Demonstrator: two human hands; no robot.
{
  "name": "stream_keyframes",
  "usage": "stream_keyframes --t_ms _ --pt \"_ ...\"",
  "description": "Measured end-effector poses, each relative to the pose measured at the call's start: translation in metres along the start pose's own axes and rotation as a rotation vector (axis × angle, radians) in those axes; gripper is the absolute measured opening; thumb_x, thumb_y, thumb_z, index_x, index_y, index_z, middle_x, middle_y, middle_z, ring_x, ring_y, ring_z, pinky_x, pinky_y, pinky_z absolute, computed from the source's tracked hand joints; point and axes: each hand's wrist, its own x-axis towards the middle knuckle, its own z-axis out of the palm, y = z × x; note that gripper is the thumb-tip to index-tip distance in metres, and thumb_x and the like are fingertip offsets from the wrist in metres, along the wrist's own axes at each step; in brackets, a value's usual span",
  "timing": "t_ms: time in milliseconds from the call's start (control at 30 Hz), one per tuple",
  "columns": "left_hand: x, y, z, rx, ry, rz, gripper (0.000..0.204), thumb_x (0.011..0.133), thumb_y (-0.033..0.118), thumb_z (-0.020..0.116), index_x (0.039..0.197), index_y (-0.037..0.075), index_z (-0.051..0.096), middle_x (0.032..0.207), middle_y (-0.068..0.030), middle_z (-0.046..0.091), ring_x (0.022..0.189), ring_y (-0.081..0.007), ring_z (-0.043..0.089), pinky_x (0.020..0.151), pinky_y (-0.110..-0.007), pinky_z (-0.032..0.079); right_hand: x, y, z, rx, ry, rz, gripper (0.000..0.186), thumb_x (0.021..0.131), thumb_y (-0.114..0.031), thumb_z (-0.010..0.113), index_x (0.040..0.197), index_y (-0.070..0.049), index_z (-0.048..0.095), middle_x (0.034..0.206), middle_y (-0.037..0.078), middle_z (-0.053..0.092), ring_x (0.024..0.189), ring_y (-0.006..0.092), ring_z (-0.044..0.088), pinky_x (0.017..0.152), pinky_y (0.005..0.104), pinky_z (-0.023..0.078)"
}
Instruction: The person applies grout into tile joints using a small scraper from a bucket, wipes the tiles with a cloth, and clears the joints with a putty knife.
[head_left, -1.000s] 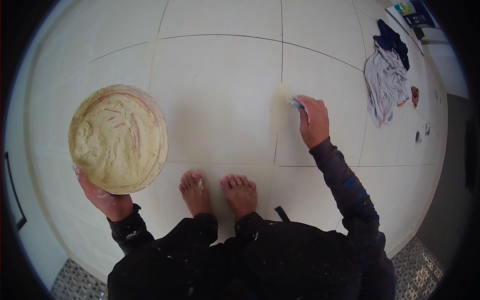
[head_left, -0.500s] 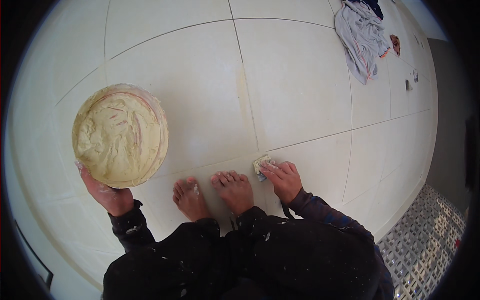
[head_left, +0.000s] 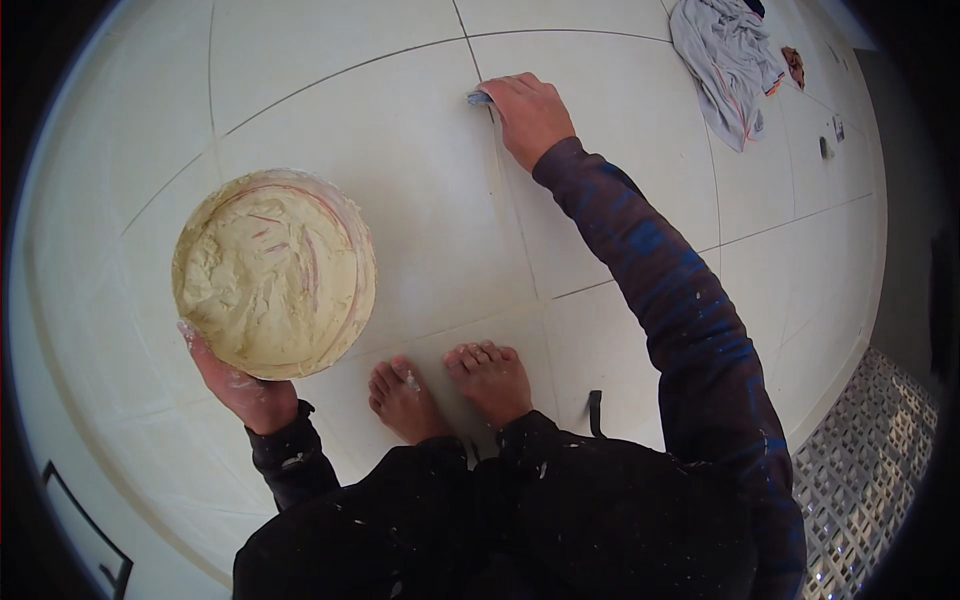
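My left hand (head_left: pixel 243 392) is wrapped round the lower rim of a round tub (head_left: pixel 362 245), keeping it up at the left. Cream-coloured paste (head_left: pixel 270 280), streaked with a few reddish lines, fills the tub. Out ahead, my right hand (head_left: pixel 528 112) is closed on a small grey-blue spreader (head_left: pixel 480 98), mostly hidden under the fingers. The spreader touches the tiled floor (head_left: pixel 600 150) at a dark joint between tiles. Behind it, toward my feet, that joint (head_left: pixel 522 240) looks pale and filled.
My bare feet (head_left: pixel 445 390) stand on the tiles. A crumpled grey cloth (head_left: pixel 725 70) lies at the far right, with a small brown rag (head_left: pixel 793 67) beside it. A patterned metallic-looking surface (head_left: pixel 870 470) borders the floor at the lower right.
My right hand has moved from beside my feet forward to the far joint with the spreader. The paste seen on the spreader before is hidden now. The tub sits slightly further right in view.
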Motion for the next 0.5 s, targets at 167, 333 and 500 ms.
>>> stream_keyframes --t_ms 167,333,500 --pt "0.0 0.004 -0.002 0.039 0.043 0.0 0.059 0.105 0.04 0.061 0.145 -0.001 0.047 0.14 -0.0109 0.053 0.13 -0.0216 0.054 0.109 -0.04 0.046 -0.139 -0.046 -0.025 0.072 -0.161 -0.049 0.04 0.086 0.0 0.063 0.124 -0.009 0.067 0.128 0.006 0.07 0.121 0.0285 0.061 0.105 0.044 0.045" --pt "0.002 0.004 -0.008 0.157 0.005 0.087 0.051 0.107 0.034 0.057 0.143 -0.001 0.048 0.141 -0.0108 0.052 0.13 -0.0223 0.054 0.111 -0.041 0.046 -0.273 -0.122 -0.098 0.217 -0.406 0.145 0.038 0.087 -0.003 0.067 0.126 -0.006 0.067 0.127 0.01 0.071 0.117 0.0294 0.064 0.104 0.044 0.047" --pt "0.01 0.004 -0.014 -0.056 0.048 -0.096 0.049 0.108 0.031 0.056 0.146 0.0 0.046 0.145 -0.0102 0.053 0.132 -0.0239 0.055 0.113 -0.043 0.047 -0.296 -0.102 -0.138 0.235 0.017 0.77 0.033 0.088 0.002 0.069 0.121 -0.002 0.07 0.117 0.013 0.073 0.101 0.0345 0.066 0.089 0.0416 0.055"
